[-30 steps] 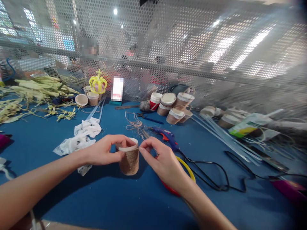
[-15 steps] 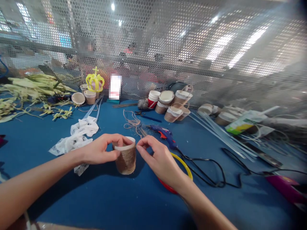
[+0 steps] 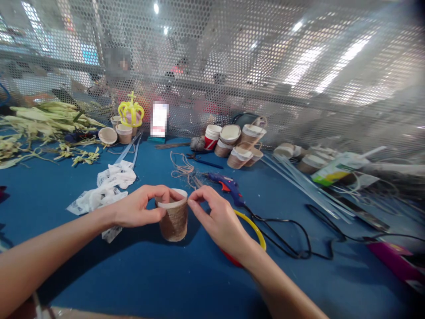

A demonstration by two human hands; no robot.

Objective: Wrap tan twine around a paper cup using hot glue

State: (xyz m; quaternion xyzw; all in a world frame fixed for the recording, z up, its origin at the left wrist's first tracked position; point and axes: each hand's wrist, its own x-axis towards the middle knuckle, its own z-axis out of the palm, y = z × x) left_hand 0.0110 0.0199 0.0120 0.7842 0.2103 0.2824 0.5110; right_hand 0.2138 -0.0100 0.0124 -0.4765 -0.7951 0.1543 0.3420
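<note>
A paper cup (image 3: 175, 225) wrapped in brown twine, with a white rim, stands upright on the blue table in front of me. My left hand (image 3: 141, 207) grips its left rim, fingers inside and thumb against the outer wall. Beside the right side of the rim, the fingertips of my right hand (image 3: 214, 215) are pinched together; whatever they hold is too small to make out. A blue glue gun (image 3: 236, 191) lies behind my right hand. Under my right forearm is a yellow and red ring (image 3: 258, 230), partly hidden.
Crumpled white plastic (image 3: 116, 176) lies left of the cup, and loose twine (image 3: 182, 166) behind it. Several wrapped cups (image 3: 239, 157) stand by the perforated metal screen (image 3: 186, 53). Clear glue sticks (image 3: 307, 188) and a black cord (image 3: 299, 221) lie to the right.
My right hand has shifted very slightly left, toward the cup's rim. My left hand keeps the same grip, and the cup stays in place.
</note>
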